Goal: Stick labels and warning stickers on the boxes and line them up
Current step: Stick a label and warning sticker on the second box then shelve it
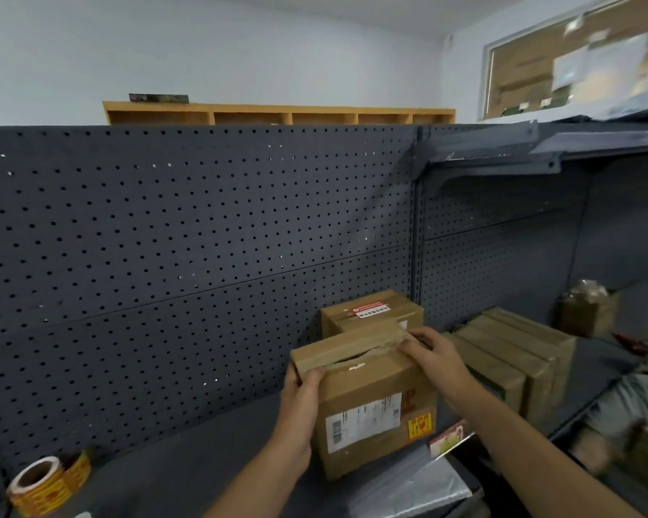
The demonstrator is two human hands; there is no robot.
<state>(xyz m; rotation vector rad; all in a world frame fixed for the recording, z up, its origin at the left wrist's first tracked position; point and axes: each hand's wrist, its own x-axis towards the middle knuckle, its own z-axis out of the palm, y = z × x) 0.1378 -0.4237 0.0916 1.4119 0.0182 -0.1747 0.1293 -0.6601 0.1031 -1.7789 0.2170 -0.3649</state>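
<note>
Labelled cardboard box (367,401), before the pegboard (203,237): left hand (300,390) grips its side; right hand (433,355) fingers curl over its top.

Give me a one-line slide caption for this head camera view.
Both hands, left hand and right hand, hold a labelled cardboard box on the shelf.
</note>
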